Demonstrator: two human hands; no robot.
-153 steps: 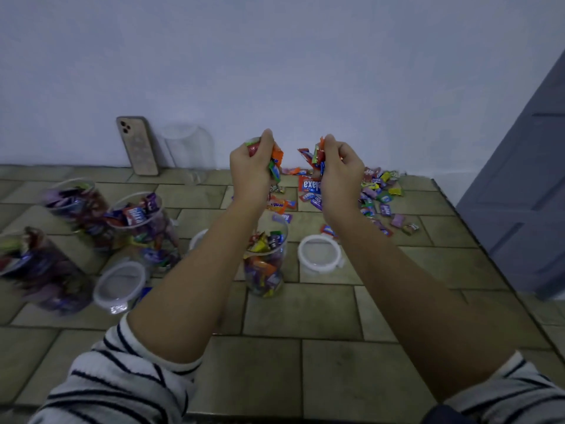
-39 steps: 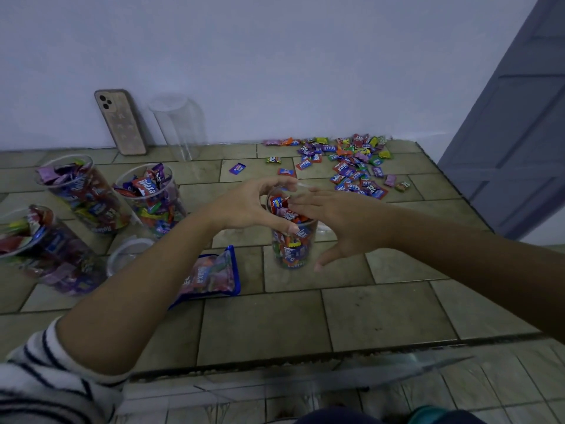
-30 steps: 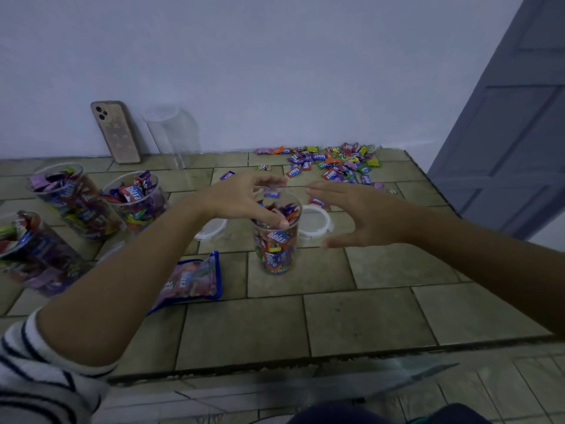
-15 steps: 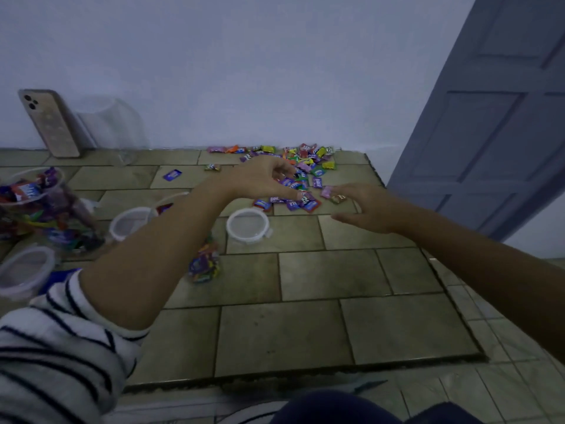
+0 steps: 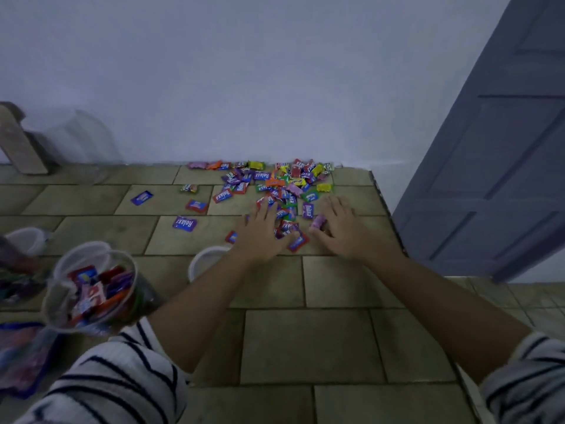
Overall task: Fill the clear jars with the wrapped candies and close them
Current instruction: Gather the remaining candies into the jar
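Pale wall [image 5: 244,71] across the back, a grey-blue panelled door [image 5: 495,179] on the right, and a tiled floor [image 5: 305,347] of olive slabs under everything. Both of the person's forearms stretch forward out of striped sleeves [image 5: 116,381].

Up against the wall lies the heap of wrapped candies [image 5: 275,182], purple, red, green and yellow, spreading toward the person. Down at the left there's a clear jar [image 5: 91,289], lid off, packed with wrappers nearly to the rim and well apart from the heap. Below it, in the corner, a candy bag [image 5: 21,356] lies flat and blurred.

Back by the wall is an empty clear jar [image 5: 82,139], faint, with a phone [image 5: 18,142] leaning on the wall just beside it. A white lid [image 5: 203,260] lies on the floor, half hidden under the left forearm. Another white rim [image 5: 27,240] shows at far left; lid or jar, I can't say.

Now the hands. Left hand [image 5: 263,231] is palm down, fingers spread and straight, laid on the near edge of the heap and gripping nothing. Right hand [image 5: 339,231] is flat too, fingers splayed at the heap's right side. A pink candy [image 5: 318,223] sits against its thumb, not pinched as far as I can see.

Strays off to the left: a purple candy [image 5: 184,223], a red candy [image 5: 196,205] and a blue candy [image 5: 141,197].
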